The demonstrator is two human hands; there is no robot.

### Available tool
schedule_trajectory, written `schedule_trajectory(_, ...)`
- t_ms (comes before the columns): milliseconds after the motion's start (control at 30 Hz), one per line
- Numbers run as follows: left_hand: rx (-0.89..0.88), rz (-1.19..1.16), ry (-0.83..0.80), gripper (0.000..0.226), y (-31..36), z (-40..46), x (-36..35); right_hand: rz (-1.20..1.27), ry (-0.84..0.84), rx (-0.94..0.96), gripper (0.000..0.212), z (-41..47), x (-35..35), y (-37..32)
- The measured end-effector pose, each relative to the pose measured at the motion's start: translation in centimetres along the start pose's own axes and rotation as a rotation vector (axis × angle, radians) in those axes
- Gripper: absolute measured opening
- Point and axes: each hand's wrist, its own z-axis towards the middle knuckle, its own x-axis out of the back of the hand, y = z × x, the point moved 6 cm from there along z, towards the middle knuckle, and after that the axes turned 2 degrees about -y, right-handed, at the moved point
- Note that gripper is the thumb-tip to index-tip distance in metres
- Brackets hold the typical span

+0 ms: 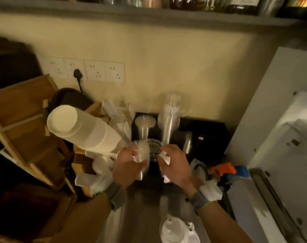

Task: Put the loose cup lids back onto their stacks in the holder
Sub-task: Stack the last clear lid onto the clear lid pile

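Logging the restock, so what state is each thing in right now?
Left hand: gripping clear lids.
Right hand: closed on the lids' other edge.
Black holder: upright, clear stacks standing in it.
White cups: stacked, leaning.
Plug: in socket.

Steel counter (142,216) is carrying black lid holder (210,130) far, white lid (177,230) near, wooden rack (26,120) left.

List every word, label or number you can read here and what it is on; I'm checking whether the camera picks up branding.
None can be read for certain.
Stack of clear cups at the back of the black holder: white print, too blurred to read.
Bottles on the shelf: labels cut off and dark, unreadable.
Stack of white paper cups: no print visible.
Wall sockets: no text visible.
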Motion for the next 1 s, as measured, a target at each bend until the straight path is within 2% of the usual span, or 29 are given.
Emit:
schedule_trajectory(200, 0.061, 0.020, 0.077, 0.044, 2.2, 7.7, -0.5, 0.021, -0.020, 0.061, 0.039, 8.2, 0.0, 1.8)
schedule_trajectory(333, 0.177, -0.157, 0.010, 0.022, 0.8, 10.9, -0.9, -0.020, -0.039, 0.082, 0.041, 11.2, -1.3, 2.5)
schedule_trajectory(400, 0.155, -0.168, 0.059, 0.017, 0.5, 11.9, -1.0, -0.056, -0.047, 0.095, 0.043, 12.8, -2.2, 2.9)
schedule_trajectory(500, 0.095, -0.063, 0.188, 0.034, 0.4, 12.4, -1.0, -0.096, -0.062, 0.095, 0.044, 14.2, -3.4, 3.0)
schedule_trajectory(667, 0.041, 0.044, 0.246, 0.058, 1.4, 13.3, -1.8, -0.160, -0.044, 0.114, 0.038, 15.4, -4.3, 2.6)
schedule_trajectory(833, 0.148, 0.104, 0.285, 0.046, 1.0, 14.9, -2.9, -0.256, -0.055, 0.080, 0.019, 16.6, -4.2, 2.1)
schedule_trajectory(933, 0.271, 0.297, 0.416, 0.044, 0.9, 14.9, -2.8, -0.350, -0.102, 0.086, 0.021, 17.0, -4.2, 1.7)
schedule_trajectory(1000, 0.260, 0.321, 0.429, 0.047, 1.0, 14.9, -3.2, -0.413, -0.138, 0.082, 0.027, 17.3, -4.2, 1.5)
